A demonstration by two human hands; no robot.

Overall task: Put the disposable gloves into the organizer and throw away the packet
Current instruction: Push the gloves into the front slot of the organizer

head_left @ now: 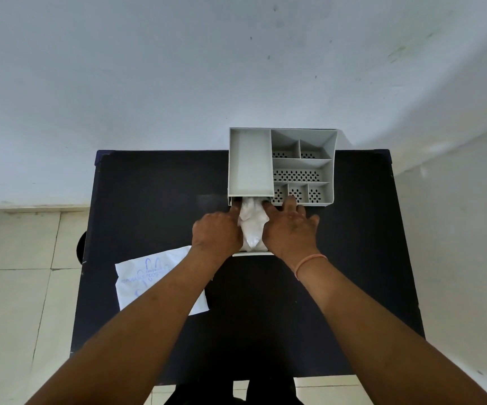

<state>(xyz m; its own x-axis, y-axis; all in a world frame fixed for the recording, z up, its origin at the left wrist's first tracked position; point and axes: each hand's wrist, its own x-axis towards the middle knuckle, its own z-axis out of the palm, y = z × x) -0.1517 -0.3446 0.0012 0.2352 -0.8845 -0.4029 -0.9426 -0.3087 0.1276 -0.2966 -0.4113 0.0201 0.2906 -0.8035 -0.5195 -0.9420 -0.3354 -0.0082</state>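
Stowing underway; bin step pending.
Left hand (217, 230) and right hand (290, 232) (fingers straight, no grip) press crumpled white plastic gloves (251, 226) into grey compartmented plastic organizer (250, 162)'s open drawer (252, 253); flat printed white packet (137, 285) lies near-left of organizer.

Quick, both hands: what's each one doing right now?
Left hand: open, fingers pressing the gloves into the drawer.
Right hand: open, fingers spread, pressing the same gloves.
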